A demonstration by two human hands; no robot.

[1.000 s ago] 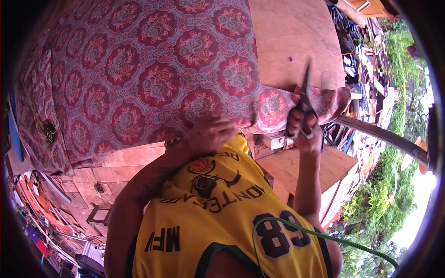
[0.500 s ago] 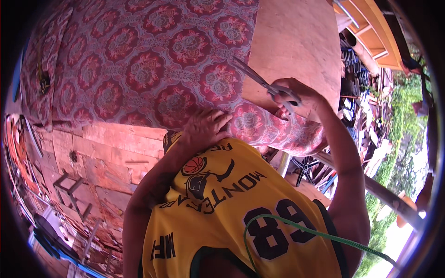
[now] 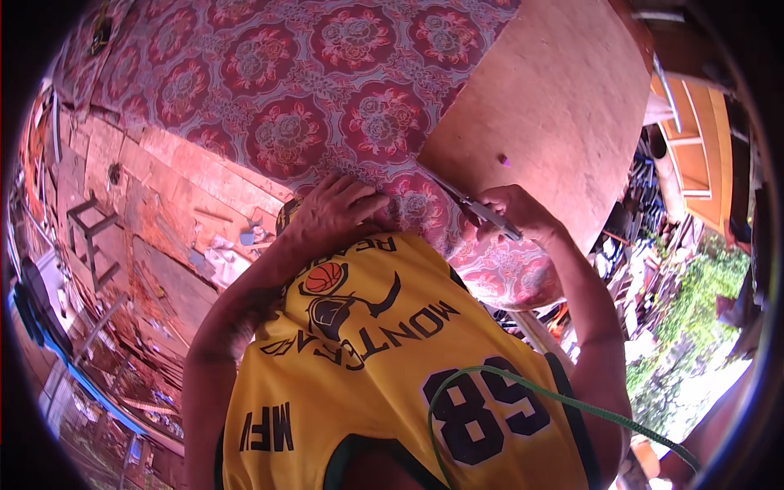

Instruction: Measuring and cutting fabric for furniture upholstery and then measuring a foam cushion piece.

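A sheet of red and grey-blue fabric (image 3: 351, 41) with rose medallions covers much of the wooden tabletop (image 3: 531, 106). My right hand (image 3: 523, 214) grips a pair of scissors (image 3: 482, 211), its fingers wrapped round the handles. The blades lie at the fabric's edge, where a cut strip (image 3: 510, 265) hangs toward me at the near right; how far apart they stand is hard to see. With fingers stretched out, my left hand (image 3: 336, 208) lies flat on the near edge of the cloth, left of the blades.
A small dark object (image 3: 101, 33) sits on the fabric at the far left. Beyond the table are a plank floor (image 3: 155, 229) with scraps, a small wooden frame (image 3: 94, 241), and an orange wooden cabinet frame (image 3: 698, 147) at right. A green cord (image 3: 572, 400) crosses my yellow jersey.
My right hand has brought the scissors down and closer to me, from above the fabric to its cut edge. The view has turned, and my left hand remains on the cloth.
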